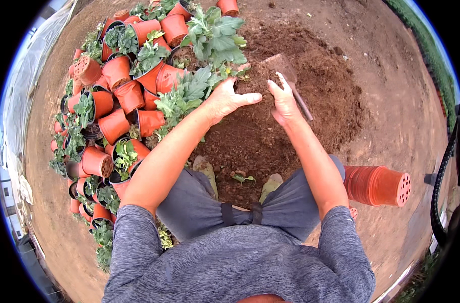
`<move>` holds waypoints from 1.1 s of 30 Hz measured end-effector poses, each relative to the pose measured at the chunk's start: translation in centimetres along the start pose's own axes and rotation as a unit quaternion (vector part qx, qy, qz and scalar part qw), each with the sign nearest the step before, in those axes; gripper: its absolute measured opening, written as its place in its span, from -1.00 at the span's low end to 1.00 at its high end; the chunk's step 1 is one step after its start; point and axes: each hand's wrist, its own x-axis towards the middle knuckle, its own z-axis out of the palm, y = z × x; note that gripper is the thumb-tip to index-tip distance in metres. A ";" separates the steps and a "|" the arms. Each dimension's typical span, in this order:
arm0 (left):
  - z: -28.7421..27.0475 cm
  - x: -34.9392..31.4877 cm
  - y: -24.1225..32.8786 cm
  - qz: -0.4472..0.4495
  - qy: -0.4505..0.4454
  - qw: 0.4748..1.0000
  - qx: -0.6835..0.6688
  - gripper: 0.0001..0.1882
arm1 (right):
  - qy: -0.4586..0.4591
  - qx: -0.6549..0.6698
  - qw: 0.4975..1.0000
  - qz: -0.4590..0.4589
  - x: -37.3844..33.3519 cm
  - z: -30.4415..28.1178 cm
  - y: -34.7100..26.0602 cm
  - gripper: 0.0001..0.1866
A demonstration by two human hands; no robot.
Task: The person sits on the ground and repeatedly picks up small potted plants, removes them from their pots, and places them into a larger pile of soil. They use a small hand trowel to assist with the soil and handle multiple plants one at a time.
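Note:
My left hand (225,102) is beside the leafy green plants (190,92) at the pile's right edge. Its thumb points right, apart from the fingers, which leaves partly hide; I see nothing held in it. Across a small gap, my right hand (284,102) is over the loose brown soil (316,65) with its fingers apart and nothing plainly in them. Just behind that hand a hand shovel (279,64) with a flat blade lies on the soil, its handle slanting down to the right. A larger plant (217,38) leans out of the pots beyond my left hand.
A heap of orange-red pots (113,126), many holding plants, covers the left side, tipped at all angles. Nested red pots (376,186) lie sideways by my right knee. A loose green sprig (243,178) lies between my shoes. A black ribbed hose or cable (438,202) curves at far right.

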 end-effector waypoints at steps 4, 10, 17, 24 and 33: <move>1.8 -0.1 1.5 -0.124 0.041 0.981 -0.147 -0.26 | 0.101 -0.104 0.989 -0.033 1.0 -1.1 1.6 -0.24; 1.7 0.8 1.5 -0.111 0.065 0.984 -0.126 -0.37 | 0.020 -0.289 0.943 -0.161 -0.3 -0.6 -1.5 -0.34; 2.3 1.0 -0.3 -0.157 0.076 0.968 -0.182 -0.40 | -0.128 -0.442 0.849 -0.260 -1.2 -0.3 -2.4 -0.27; 1.7 1.2 -0.9 -0.105 0.045 0.982 -0.153 -0.40 | -0.008 -0.198 0.974 -0.114 -0.1 -0.6 -0.7 -0.57; 3.0 1.7 0.9 -0.116 0.181 0.945 -0.248 -0.58 | -0.028 -0.425 0.866 -0.263 -2.1 0.2 0.4 -0.12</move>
